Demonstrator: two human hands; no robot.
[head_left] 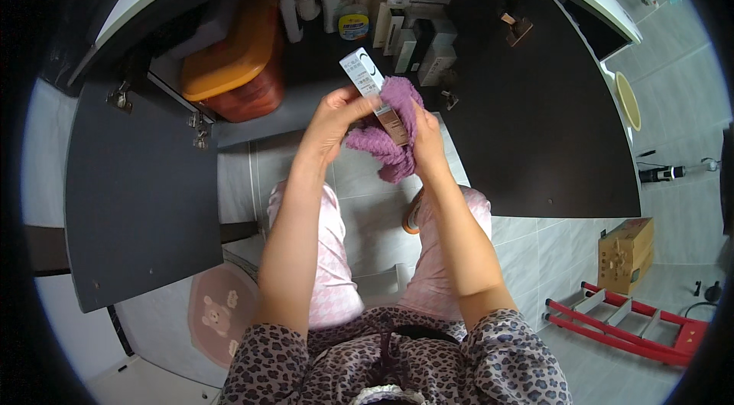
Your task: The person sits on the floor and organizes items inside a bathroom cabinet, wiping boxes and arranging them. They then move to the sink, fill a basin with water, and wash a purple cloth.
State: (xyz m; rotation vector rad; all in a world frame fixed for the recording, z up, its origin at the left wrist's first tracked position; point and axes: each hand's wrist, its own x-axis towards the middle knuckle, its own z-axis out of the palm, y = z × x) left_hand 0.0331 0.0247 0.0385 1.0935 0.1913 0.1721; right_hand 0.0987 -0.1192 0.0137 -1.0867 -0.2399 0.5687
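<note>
My left hand is closed on a slim white and brown cardboard box, its thumb across the middle of it. The box is tilted, its top leaning away to the left. A purple cloth is bunched round the lower part of the box. My right hand grips the cloth against the box's right side, with some of its fingers hidden behind the cloth. Both hands are in front of an open dark cabinet, over the floor between my knees.
Inside the cabinet stand a container with an orange lid, a yellow-labelled bottle and several small boxes. The cabinet's left door and right door hang open on both sides. A red stepladder and a cardboard carton are at the right.
</note>
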